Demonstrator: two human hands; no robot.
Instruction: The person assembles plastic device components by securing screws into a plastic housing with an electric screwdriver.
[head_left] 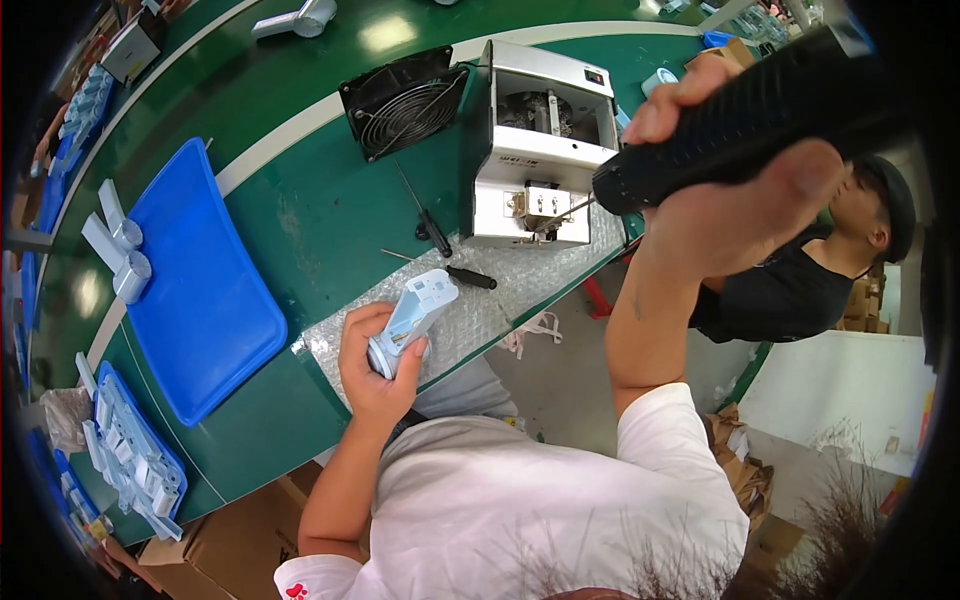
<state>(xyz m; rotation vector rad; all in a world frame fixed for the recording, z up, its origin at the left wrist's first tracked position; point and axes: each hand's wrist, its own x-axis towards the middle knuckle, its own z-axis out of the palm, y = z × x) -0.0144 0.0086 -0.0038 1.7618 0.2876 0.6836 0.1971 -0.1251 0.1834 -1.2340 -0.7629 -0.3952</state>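
Observation:
My right hand [715,225] is wrapped around a thick black electric screwdriver [750,125], raised close to the camera. Its thin bit points down-left to the front outlet of a white screw feeder [480,190]; whether the tip touches a screw cannot be made out. Low over the bench, my left hand [378,385] grips a light blue plastic housing [426,305] with a round end near the palm and its hollow inside facing up. Two black-handled screwdrivers, one [434,232] farther and one [472,278] nearer, lie just beyond the housing.
Bubble wrap [330,345] covers the bench's near edge. A black fan [405,105] stands left of the feeder. Further left are a blue tray [200,290], two light blue parts [130,275] beside it, and another tray heaped with parts [140,470]. A person [790,285] is at the right.

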